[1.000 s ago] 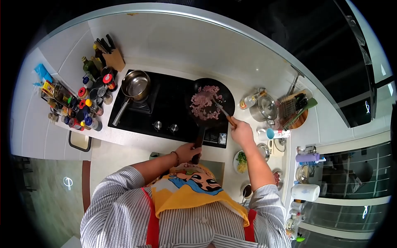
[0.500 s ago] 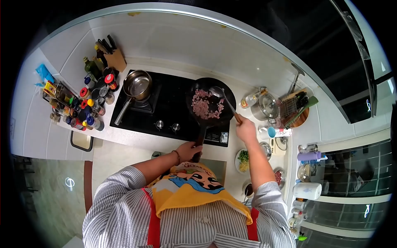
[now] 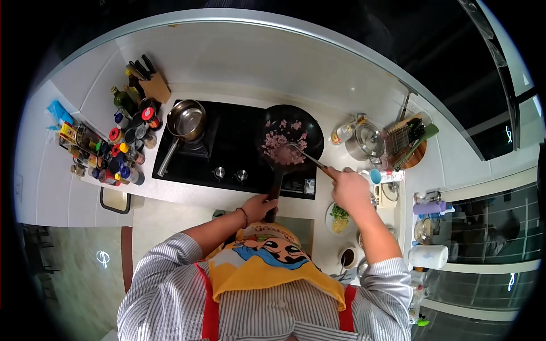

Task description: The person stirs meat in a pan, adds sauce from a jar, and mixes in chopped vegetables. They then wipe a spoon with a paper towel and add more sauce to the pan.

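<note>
A dark wok [image 3: 310, 126] rests on the right side of the black cooktop. Small pieces of pinkish chopped meat [image 3: 275, 142] lie in it, mostly toward the handle side. Low in the picture, my left hand [image 3: 259, 207] is wrapped round the wok's handle [image 3: 276, 186]. From the right, my right hand [image 3: 348, 188] grips the wooden end of a metal ladle [image 3: 310, 157]. The ladle's bowl is down among the meat, largely hidden by it.
To the left on the cooktop [image 3: 239, 142] stands a steel saucepan [image 3: 186, 120]. Bottles and jars [image 3: 132, 152] crowd beyond it, near a knife block [image 3: 155, 88]. A plate of chopped greens [image 3: 339, 219], a cup of dark liquid [image 3: 348, 257] and a lidded pot [image 3: 364, 143] are on the right.
The ladle's bowl has come from the wok's far side down into the meat. My right hand has moved right and slightly toward me. Some meat now lies farther up the wok.
</note>
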A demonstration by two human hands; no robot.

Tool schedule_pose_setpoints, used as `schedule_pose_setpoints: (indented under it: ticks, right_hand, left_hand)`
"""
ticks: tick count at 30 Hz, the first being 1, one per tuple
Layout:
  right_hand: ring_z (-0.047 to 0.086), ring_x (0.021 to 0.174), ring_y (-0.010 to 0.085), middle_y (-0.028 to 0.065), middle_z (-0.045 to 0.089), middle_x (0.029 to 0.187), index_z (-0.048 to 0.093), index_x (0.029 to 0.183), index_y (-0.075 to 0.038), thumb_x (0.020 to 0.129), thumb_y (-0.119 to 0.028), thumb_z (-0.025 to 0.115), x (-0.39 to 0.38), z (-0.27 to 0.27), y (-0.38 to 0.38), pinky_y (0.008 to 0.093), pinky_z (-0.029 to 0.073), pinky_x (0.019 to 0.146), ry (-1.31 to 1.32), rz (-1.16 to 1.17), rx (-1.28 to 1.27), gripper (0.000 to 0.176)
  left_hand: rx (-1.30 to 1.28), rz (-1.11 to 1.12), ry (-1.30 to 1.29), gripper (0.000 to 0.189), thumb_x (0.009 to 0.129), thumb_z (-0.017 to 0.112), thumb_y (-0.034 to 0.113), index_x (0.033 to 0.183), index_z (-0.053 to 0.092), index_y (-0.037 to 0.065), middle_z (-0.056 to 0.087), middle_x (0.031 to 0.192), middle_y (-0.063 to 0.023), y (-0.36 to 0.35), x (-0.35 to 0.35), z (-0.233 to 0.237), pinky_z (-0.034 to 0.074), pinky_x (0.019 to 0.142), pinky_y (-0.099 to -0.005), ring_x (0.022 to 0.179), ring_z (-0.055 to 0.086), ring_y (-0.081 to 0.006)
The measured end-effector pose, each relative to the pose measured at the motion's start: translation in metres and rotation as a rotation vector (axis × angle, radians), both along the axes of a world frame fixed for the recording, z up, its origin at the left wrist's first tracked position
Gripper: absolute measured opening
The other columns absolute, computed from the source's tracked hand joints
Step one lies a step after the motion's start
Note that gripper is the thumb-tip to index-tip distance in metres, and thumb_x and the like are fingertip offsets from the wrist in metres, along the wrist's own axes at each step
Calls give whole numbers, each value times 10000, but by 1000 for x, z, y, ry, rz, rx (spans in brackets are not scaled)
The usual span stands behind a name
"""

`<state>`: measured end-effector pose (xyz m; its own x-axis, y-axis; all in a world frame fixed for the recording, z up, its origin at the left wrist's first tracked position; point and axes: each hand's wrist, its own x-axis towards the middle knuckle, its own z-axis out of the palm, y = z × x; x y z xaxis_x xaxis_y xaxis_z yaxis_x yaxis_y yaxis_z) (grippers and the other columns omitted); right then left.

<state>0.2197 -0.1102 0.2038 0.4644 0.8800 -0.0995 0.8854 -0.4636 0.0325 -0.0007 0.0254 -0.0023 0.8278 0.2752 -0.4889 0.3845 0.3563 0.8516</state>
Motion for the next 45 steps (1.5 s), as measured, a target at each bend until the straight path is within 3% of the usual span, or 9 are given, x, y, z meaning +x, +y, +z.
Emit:
schedule_pose_setpoints:
  ticks: [2,10,12,18,26,33,37,42,45]
  right_hand:
    - [709,856,345,156,684,961,687,1282,-212,836,-74,601,-2,11,-5,442,578,751,-7,-21,-55,475]
    - [704,892,379,203,703,974,693,1273,-205,868,-107,601,36,-82,21,468,575,788,104,-103,98,427]
    - [702,897,381,204,709,984,695,1272,-214,870,-119,610,37,-74,26,470,574,789,161,-86,180,422]
    - [704,923,354,178,717,960,707,1270,-216,838,-115,635,18,28,-11,462,572,798,11,-37,-53,450]
    - [698,917,379,185,719,955,700,1221,-165,824,-111,644,42,-72,23,493,572,812,103,-154,132,404]
    - [688,956,408,214,721,1030,696,1247,-162,871,-129,623,57,-73,12,497,558,857,218,-243,197,384]
    - [682,969,411,212,721,1025,707,1244,-174,891,-158,620,52,-121,23,497,559,855,296,-165,292,363]
    - [688,966,374,180,726,997,719,1239,-216,855,-143,626,26,-3,-14,472,562,860,210,-103,81,402]
    - [698,966,354,159,726,1024,721,1237,-234,851,-108,599,26,1,-14,454,572,836,78,-17,-16,424]
  left_hand:
    - [0,-15,-8,356,1031,599,319,1165,638,-8,734,1033,-80,5,2,-8,542,865,-305,964,683,-172]
    - [-65,2,-38,344,1037,595,307,1166,636,-10,725,1011,-73,-1,-2,-14,541,859,-299,935,673,-162]
    - [-61,11,-12,342,1039,593,304,1164,636,-11,723,1013,-75,0,0,1,540,857,-302,934,672,-161]
    - [-54,20,-30,341,1045,585,307,1151,636,-14,716,1013,-82,1,0,-19,540,855,-312,931,669,-163]
    - [-125,20,-52,320,1047,588,280,1153,621,-20,707,1006,-99,-7,-2,-18,551,826,-329,928,671,-181]
    - [-146,51,-53,316,1050,585,280,1148,623,-18,708,1005,-87,-4,-2,-13,557,798,-323,872,687,-187]
    - [-118,34,-3,303,1049,586,284,1118,641,-5,710,1008,-76,-4,1,-1,555,802,-316,876,674,-168]
    - [-147,36,-7,300,1049,587,297,1111,646,9,714,1012,-67,-3,-1,-11,556,793,-311,870,671,-161]
    - [-120,33,25,296,1048,587,298,1105,642,13,712,1007,-68,-3,-3,-4,559,775,-307,862,672,-163]
